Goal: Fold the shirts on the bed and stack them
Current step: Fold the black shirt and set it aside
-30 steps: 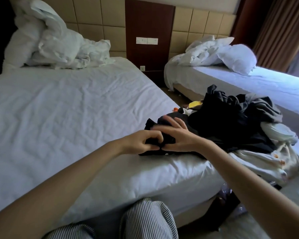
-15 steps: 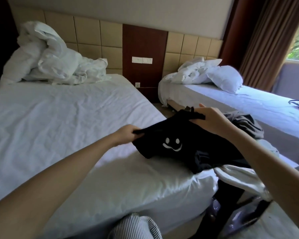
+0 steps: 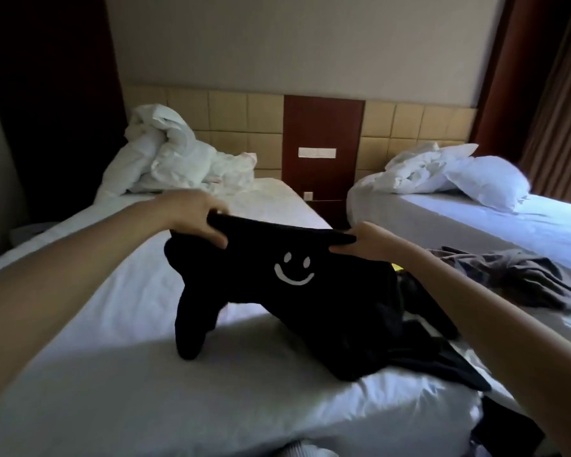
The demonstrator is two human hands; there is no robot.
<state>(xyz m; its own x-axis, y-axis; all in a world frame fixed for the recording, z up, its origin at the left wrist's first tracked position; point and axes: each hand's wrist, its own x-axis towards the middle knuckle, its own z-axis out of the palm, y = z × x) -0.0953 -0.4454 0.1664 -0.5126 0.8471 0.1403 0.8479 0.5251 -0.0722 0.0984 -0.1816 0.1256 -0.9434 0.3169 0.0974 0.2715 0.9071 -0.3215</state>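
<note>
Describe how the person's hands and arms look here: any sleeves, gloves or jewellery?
The left hand and right hand are bare, with no gloves and no ring, watch or bracelet showing. The left forearm and right forearm are uncovered right to the frame edge, so no sleeves are in view.

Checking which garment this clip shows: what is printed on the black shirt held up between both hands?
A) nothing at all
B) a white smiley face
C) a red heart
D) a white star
B: the black shirt, pinched at its top edge by the left hand and the right hand, shows a white smiley face on the side facing the camera.
</note>
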